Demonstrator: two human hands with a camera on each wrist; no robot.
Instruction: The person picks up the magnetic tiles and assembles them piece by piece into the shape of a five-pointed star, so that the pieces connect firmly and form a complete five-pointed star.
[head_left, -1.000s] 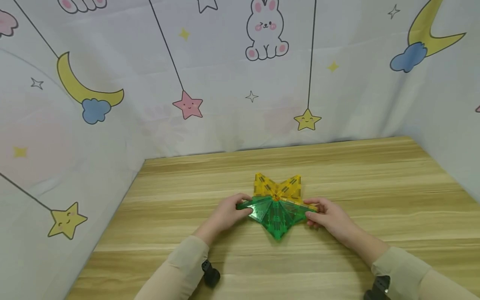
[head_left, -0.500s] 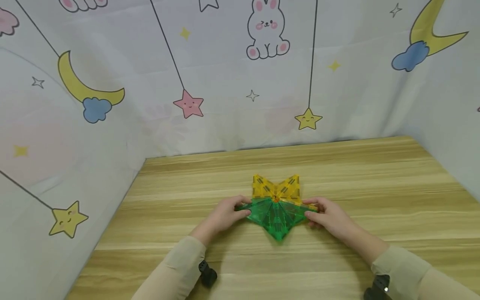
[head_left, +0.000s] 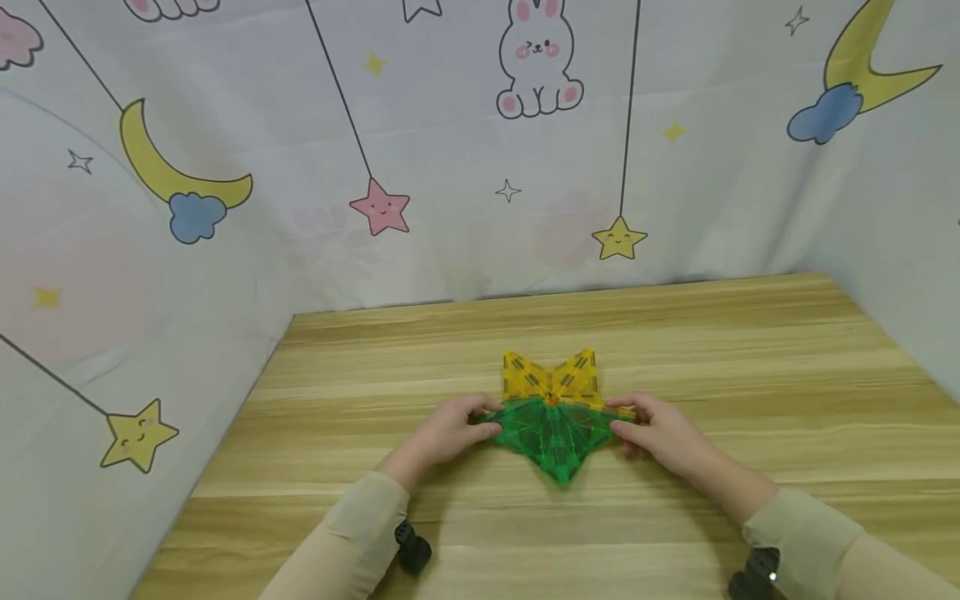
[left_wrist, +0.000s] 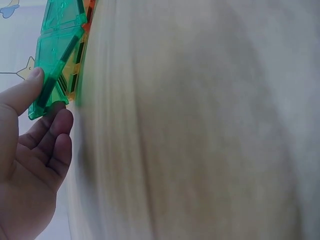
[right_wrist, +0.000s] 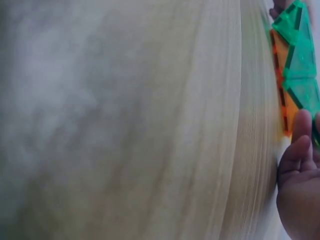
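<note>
Several translucent green magnetic tiles (head_left: 558,437) are joined in a pointed fan, tilted above the tabletop. Behind and partly under them lie yellow-orange magnetic tiles (head_left: 551,379) forming two points at the far side. My left hand (head_left: 453,429) pinches the green fan's left corner between thumb and fingers; the left wrist view shows the thumb on the face of a green tile (left_wrist: 52,52). At the opposite corner my right hand (head_left: 663,433) pinches the green tiles, next to a yellow-orange tip. In the right wrist view, orange tiles (right_wrist: 281,80) sit beneath the green ones.
A wood-grain table (head_left: 375,358) spreads around the tiles. White fabric (head_left: 450,150) printed with a rabbit, moons and stars stands behind it and along both sides. Each wrist carries a small black camera, such as the left one (head_left: 412,550).
The green fan has tilted slightly, its near tip shifting a little toward me and to the right. The yellow-orange points moved slightly left. Both hands keep their pinch.
</note>
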